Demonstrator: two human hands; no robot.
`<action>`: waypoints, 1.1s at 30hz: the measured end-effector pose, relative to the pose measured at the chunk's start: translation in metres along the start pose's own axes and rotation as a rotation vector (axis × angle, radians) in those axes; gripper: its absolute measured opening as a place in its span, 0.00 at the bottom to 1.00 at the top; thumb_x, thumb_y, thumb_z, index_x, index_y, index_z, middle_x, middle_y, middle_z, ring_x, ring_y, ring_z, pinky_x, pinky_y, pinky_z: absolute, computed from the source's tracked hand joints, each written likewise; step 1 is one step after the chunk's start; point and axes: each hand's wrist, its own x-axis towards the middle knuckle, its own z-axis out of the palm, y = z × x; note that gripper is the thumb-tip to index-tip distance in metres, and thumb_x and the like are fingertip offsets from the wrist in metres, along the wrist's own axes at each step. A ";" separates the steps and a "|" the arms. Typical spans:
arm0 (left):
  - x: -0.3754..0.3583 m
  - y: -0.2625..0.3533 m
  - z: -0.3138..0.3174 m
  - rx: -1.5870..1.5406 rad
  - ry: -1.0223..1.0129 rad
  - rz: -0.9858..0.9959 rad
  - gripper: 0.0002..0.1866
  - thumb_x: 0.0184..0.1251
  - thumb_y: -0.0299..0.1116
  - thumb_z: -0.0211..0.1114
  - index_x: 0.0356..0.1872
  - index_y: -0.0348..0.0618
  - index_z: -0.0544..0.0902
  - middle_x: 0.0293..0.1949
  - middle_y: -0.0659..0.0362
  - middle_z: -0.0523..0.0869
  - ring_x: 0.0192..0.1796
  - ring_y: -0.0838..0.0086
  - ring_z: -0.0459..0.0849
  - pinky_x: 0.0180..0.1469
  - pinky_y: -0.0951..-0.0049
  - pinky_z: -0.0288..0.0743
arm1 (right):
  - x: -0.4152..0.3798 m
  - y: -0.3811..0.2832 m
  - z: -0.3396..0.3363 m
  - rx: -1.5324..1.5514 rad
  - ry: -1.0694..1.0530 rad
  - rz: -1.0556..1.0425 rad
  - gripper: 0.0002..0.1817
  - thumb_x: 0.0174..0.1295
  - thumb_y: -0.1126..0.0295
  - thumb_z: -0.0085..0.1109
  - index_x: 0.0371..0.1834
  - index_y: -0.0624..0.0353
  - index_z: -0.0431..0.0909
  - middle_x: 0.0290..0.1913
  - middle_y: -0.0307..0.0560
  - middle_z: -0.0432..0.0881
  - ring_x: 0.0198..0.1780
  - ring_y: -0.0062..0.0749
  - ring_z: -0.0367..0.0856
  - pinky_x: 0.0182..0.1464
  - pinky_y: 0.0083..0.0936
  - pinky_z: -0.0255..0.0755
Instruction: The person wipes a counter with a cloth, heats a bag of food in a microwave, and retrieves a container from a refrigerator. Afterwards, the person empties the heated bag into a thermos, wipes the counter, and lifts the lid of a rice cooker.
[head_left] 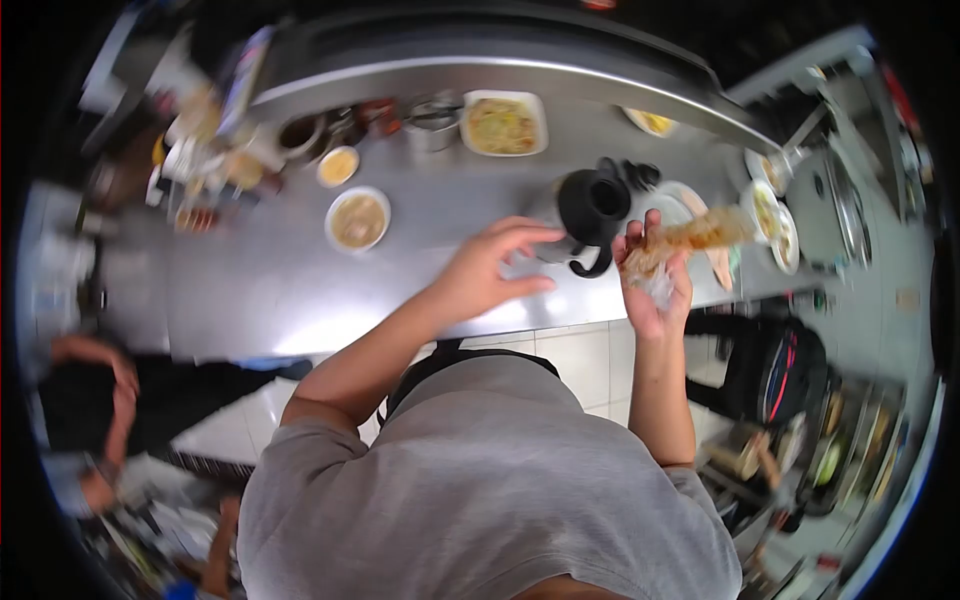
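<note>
My left hand (505, 265) hovers over the steel counter (270, 270), its fingers apart and nothing in it, beside a black-topped pitcher (590, 208). In my right hand (652, 290) is a long, browned piece of food (695, 236), with something whitish and translucent at its lower end. The food points up and to the right over a pale plate (683, 203) on the counter. The pitcher stands upright between my two hands, apart from both, with its dark handle toward me.
A bowl (358, 220), a small yellow cup (338, 166) and a square dish of food (503, 124) stand on the counter. Small bowls (768, 214) are at the right, beside a large pot (835, 205). Another person's arms (118, 385) show at lower left.
</note>
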 end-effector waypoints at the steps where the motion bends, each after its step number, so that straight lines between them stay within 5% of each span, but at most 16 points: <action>1: -0.010 0.014 0.009 -0.021 0.056 0.004 0.31 0.48 0.31 0.74 0.58 0.47 0.75 0.54 0.59 0.76 0.46 0.74 0.76 0.43 0.76 0.70 | -0.001 0.012 0.019 -0.004 -0.032 0.037 0.34 0.54 0.54 0.65 0.62 0.57 0.65 0.63 0.42 0.67 0.64 0.36 0.65 0.67 0.43 0.58; 2: -0.020 0.021 0.017 -0.058 0.128 0.019 0.32 0.48 0.31 0.74 0.58 0.47 0.74 0.54 0.59 0.75 0.46 0.74 0.76 0.43 0.76 0.70 | -0.003 0.024 0.034 -0.032 -0.078 0.099 0.37 0.53 0.53 0.67 0.64 0.53 0.63 0.69 0.42 0.60 0.69 0.39 0.59 0.70 0.45 0.53; 5: -0.057 0.035 0.036 -0.070 0.324 0.033 0.34 0.47 0.31 0.74 0.59 0.46 0.72 0.54 0.58 0.73 0.47 0.72 0.75 0.44 0.75 0.70 | -0.013 0.063 0.053 -0.066 -0.252 0.307 0.37 0.53 0.56 0.67 0.66 0.48 0.62 0.71 0.47 0.57 0.70 0.40 0.57 0.68 0.45 0.57; 11: -0.183 0.024 0.061 0.130 0.704 -0.163 0.24 0.55 0.28 0.69 0.54 0.41 0.74 0.48 0.58 0.77 0.44 0.75 0.76 0.44 0.74 0.71 | -0.070 0.135 0.070 -0.152 -0.548 0.761 0.32 0.59 0.63 0.61 0.66 0.58 0.61 0.70 0.48 0.57 0.69 0.40 0.58 0.65 0.42 0.60; 14: -0.262 0.022 0.086 -0.101 0.966 -0.373 0.19 0.59 0.29 0.67 0.52 0.40 0.75 0.44 0.61 0.81 0.42 0.79 0.77 0.45 0.76 0.71 | -0.111 0.166 0.075 -0.315 -0.632 0.905 0.31 0.62 0.64 0.56 0.68 0.59 0.58 0.71 0.49 0.56 0.69 0.39 0.58 0.66 0.40 0.57; 17: -0.344 0.002 0.106 0.025 1.296 -0.267 0.19 0.57 0.33 0.69 0.48 0.40 0.76 0.34 0.59 0.78 0.36 0.77 0.77 0.40 0.75 0.73 | -0.138 0.193 0.063 -0.614 -0.618 0.950 0.28 0.64 0.66 0.54 0.66 0.60 0.61 0.68 0.49 0.59 0.67 0.39 0.60 0.64 0.37 0.59; 21: -0.455 -0.027 0.125 0.106 1.703 -0.453 0.17 0.58 0.32 0.68 0.47 0.39 0.77 0.39 0.59 0.81 0.37 0.76 0.78 0.42 0.74 0.74 | -0.158 0.214 0.043 -0.691 -0.629 1.121 0.25 0.63 0.67 0.54 0.63 0.60 0.64 0.61 0.48 0.69 0.60 0.38 0.69 0.59 0.36 0.65; 24: -0.524 -0.043 0.139 0.275 1.862 -0.771 0.16 0.58 0.32 0.68 0.46 0.38 0.77 0.36 0.58 0.82 0.34 0.77 0.79 0.38 0.74 0.75 | -0.164 0.235 0.026 -0.763 -0.572 1.244 0.23 0.62 0.68 0.55 0.60 0.60 0.66 0.55 0.47 0.74 0.54 0.37 0.73 0.55 0.36 0.68; 26: -0.563 -0.052 0.147 0.028 1.992 -0.684 0.15 0.58 0.32 0.68 0.44 0.38 0.77 0.33 0.57 0.83 0.32 0.77 0.80 0.35 0.75 0.75 | -0.170 0.252 0.016 -0.807 -0.532 1.274 0.21 0.62 0.68 0.56 0.58 0.59 0.68 0.52 0.47 0.76 0.50 0.37 0.76 0.53 0.35 0.70; 30: -0.707 -0.035 0.101 0.135 2.214 -0.797 0.14 0.58 0.35 0.68 0.40 0.38 0.78 0.28 0.57 0.85 0.33 0.76 0.84 0.34 0.74 0.77 | -0.191 0.290 0.015 -0.861 -0.403 1.328 0.19 0.62 0.68 0.55 0.56 0.58 0.69 0.48 0.47 0.77 0.46 0.35 0.77 0.50 0.34 0.72; 31: -0.755 -0.003 0.066 0.451 2.216 -0.913 0.14 0.59 0.36 0.67 0.40 0.38 0.78 0.28 0.58 0.85 0.31 0.76 0.83 0.34 0.73 0.77 | -0.197 0.302 0.022 -0.876 -0.361 1.344 0.19 0.62 0.68 0.55 0.56 0.57 0.69 0.46 0.46 0.79 0.44 0.34 0.78 0.49 0.34 0.72; 33: -0.872 0.063 -0.017 0.584 2.278 -0.724 0.17 0.58 0.41 0.68 0.37 0.37 0.77 0.29 0.56 0.83 0.31 0.75 0.80 0.34 0.73 0.75 | -0.210 0.333 0.044 -0.918 -0.342 1.356 0.18 0.62 0.69 0.55 0.55 0.57 0.69 0.44 0.46 0.79 0.43 0.33 0.78 0.48 0.33 0.73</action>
